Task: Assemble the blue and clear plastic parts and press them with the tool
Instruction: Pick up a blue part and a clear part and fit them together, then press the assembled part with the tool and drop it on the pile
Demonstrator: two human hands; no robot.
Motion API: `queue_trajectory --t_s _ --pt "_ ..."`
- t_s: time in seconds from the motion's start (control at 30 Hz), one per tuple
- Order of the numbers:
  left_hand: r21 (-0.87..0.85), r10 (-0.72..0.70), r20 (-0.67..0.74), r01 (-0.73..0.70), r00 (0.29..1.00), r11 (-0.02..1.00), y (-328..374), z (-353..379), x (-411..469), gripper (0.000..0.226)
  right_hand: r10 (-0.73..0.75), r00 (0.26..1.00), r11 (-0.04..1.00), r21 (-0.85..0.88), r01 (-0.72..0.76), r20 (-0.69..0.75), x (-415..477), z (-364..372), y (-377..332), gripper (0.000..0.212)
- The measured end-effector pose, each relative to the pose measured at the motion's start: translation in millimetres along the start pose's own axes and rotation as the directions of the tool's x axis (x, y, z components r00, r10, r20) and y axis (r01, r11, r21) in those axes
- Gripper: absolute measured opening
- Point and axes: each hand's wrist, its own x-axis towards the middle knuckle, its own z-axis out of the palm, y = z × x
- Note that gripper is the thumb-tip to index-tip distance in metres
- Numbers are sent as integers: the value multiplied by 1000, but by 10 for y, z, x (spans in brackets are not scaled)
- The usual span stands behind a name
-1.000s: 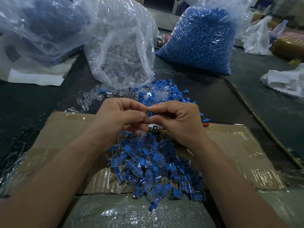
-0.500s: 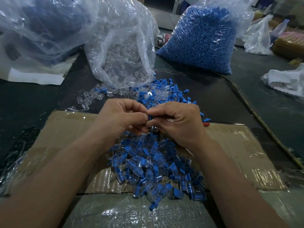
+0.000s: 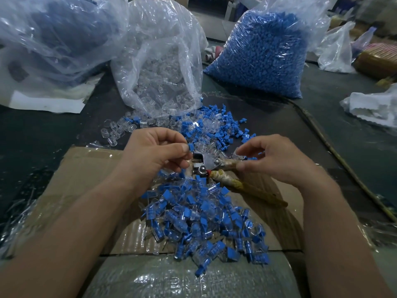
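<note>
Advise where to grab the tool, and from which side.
Grip the tool by its tape-wrapped handles, coming from the right. They splay toward the right hand, whose thumb lies on the upper one; the metal head points left at the blue part the left hand pinches.

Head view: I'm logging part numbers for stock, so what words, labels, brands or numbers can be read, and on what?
None can be read.
Bag of blue parts: no label shows.
Bag of clear parts: no label shows.
Cardboard: no print shows.
Assembled pieces in the pile: any marking is too small to tell.
Tool: no brand shows.
</note>
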Motion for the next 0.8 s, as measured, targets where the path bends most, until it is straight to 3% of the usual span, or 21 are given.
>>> queue_trajectory --t_s 0.13,0.27,0.47,0.8 --pt "-7 -1 -6 1 1000 1000 -10 -17 16 17 109 952 990 -113 -79 286 -29 7 8 56" --pt "-11 -11 -2 11 1000 1000 -21 -16 21 17 111 951 959 -282 -26 290 20 114 -30 83" --pt "-27 -12 -1 12 1000 1000 -29 -11 21 15 85 966 966 -257 -21 243 16 111 -58 64" --pt "-20 -5 -14 4 1000 1000 -40 -31 33 9 1 995 928 -370 37 102 74 192 -85 27"
